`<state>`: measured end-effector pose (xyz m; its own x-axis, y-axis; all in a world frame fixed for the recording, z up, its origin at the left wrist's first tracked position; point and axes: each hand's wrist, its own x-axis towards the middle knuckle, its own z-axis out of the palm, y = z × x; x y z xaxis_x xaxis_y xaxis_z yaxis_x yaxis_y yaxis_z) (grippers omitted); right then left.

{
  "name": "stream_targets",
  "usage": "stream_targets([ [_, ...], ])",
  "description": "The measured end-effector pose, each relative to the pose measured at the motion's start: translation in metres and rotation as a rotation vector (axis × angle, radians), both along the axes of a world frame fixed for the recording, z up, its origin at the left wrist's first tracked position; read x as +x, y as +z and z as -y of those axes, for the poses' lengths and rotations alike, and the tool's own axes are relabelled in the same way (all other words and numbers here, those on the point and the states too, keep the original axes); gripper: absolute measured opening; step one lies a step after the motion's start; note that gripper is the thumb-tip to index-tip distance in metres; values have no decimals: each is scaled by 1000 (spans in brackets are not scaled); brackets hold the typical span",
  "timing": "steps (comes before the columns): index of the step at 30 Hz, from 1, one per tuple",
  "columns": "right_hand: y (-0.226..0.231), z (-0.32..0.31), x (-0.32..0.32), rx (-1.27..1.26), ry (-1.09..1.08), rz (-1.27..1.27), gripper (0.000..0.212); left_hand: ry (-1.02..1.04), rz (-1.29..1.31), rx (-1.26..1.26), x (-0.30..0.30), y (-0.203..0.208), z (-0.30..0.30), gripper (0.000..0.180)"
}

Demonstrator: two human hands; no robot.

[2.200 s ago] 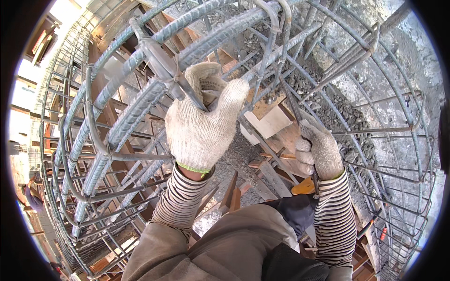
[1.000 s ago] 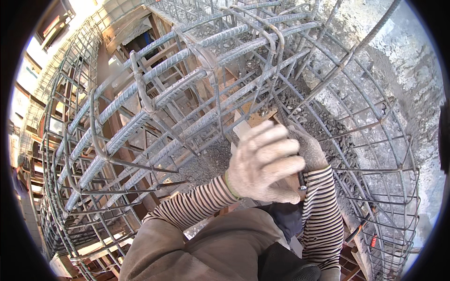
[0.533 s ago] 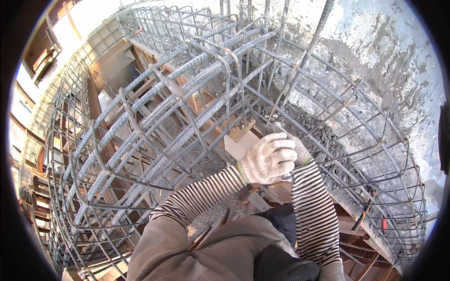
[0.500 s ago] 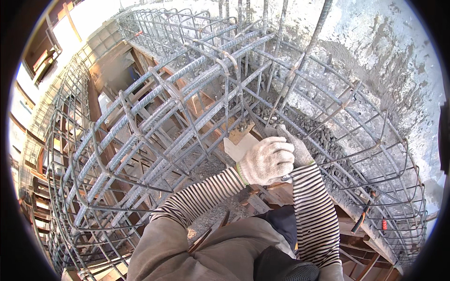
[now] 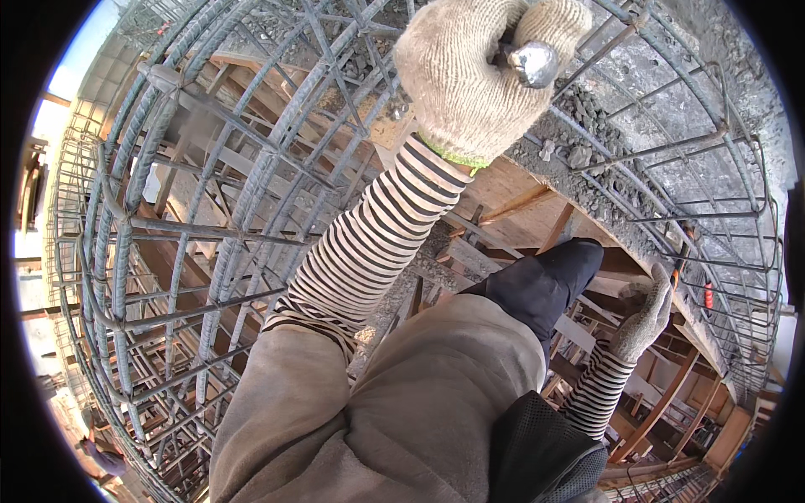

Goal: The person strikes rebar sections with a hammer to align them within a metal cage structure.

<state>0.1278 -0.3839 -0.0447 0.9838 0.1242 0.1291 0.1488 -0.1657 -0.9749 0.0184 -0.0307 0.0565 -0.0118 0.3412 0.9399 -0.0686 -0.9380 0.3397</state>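
Observation:
My left hand [image 5: 482, 80], in a white knit glove with a green cuff edge, is raised close in front of me at the top. Its fingers are wrapped round a tool with a shiny rounded metal end [image 5: 534, 64]; the rest of that tool is hidden in the fist. Lower and to the right is my right hand [image 5: 644, 318], gloved too, with fingers stretched out and nothing visible in them. It is beside the concrete edge, just below an orange-and-dark handle [image 5: 677, 261] among the bars. Both forearms wear striped sleeves.
A curved cage of steel reinforcing bars [image 5: 251, 197] fills the left. Another cage [image 5: 713, 134] lies against the rough concrete wall [image 5: 620, 88] at right. Rubble [image 5: 587, 142] sits under the bars. Wooden boards [image 5: 507, 189] and beams lie below. A red piece [image 5: 708, 295] hangs at right.
My hands have parted. The left has risen toward me, gripping the metal-ended tool; the right has dropped down and to the right. My view has shifted, so the left cage appears nearer.

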Motion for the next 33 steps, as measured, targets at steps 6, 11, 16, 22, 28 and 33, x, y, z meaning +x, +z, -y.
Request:
stream_targets([
  [6, -1, 11, 16, 35, -19, 23, 33, -78, -124, 52, -3, 5, -14, 29],
  [11, 25, 14, 37, 66, -313, 273, 37, -208, -320, -138, -17, 12, -10, 31],
  [16, 13, 46, 103, -426, -744, 523, 59, 6, -322, -43, -20, 2, -21, 31],
  [22, -22, 80, 152, -308, -472, 237, 34, 86, -423, 160, -17, -11, -26, 30],
  [28, -49, 82, 127, -445, -553, 107, 34, -8, -608, -173, -24, -8, -19, 30],
  [33, -27, 64, 157, -1092, -549, 101, 41, -51, -533, -33, -38, -1, -33, 23],
])
